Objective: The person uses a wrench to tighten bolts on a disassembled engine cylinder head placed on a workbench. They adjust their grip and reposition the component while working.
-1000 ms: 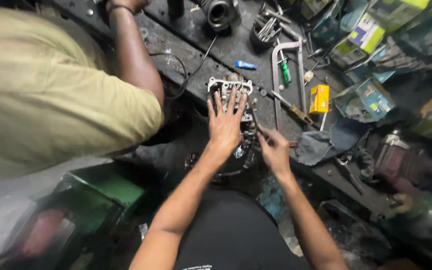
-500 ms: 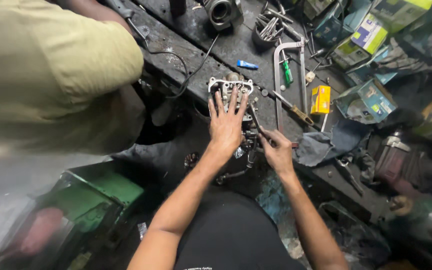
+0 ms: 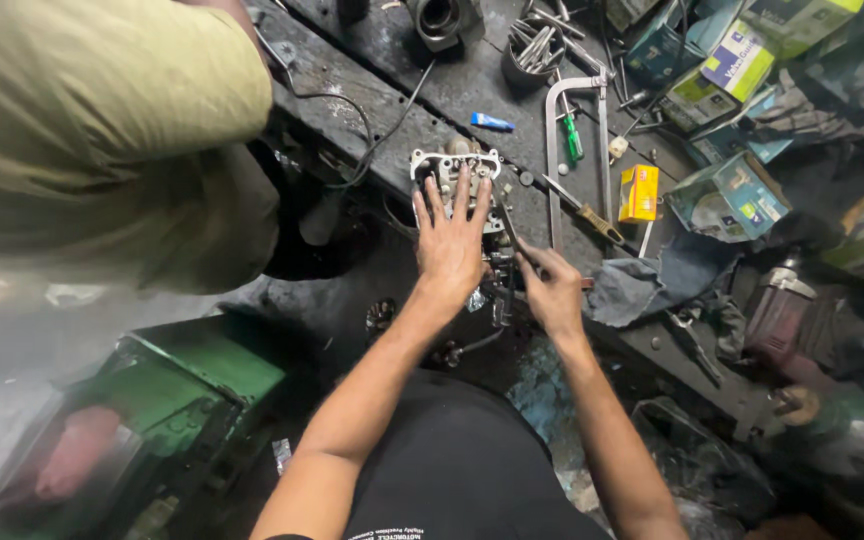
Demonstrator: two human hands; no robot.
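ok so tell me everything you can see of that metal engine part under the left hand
The metal engine part is a pale grey, cast-looking block with several round openings and bolt lugs along its far edge. It looks greasy and worn. It lies at the near edge of the dark, grimy workbench, partly covered by the left hand, which presses flat on it with fingers spread. The right hand works beside its right side with a thin tool; whether the tip touches the part cannot be told. A black cable curls close by.

Small yellow box (image 3: 638, 193) on the workbench (image 3: 452, 90); green, blue and white cartons (image 3: 727, 195) piled beyond.
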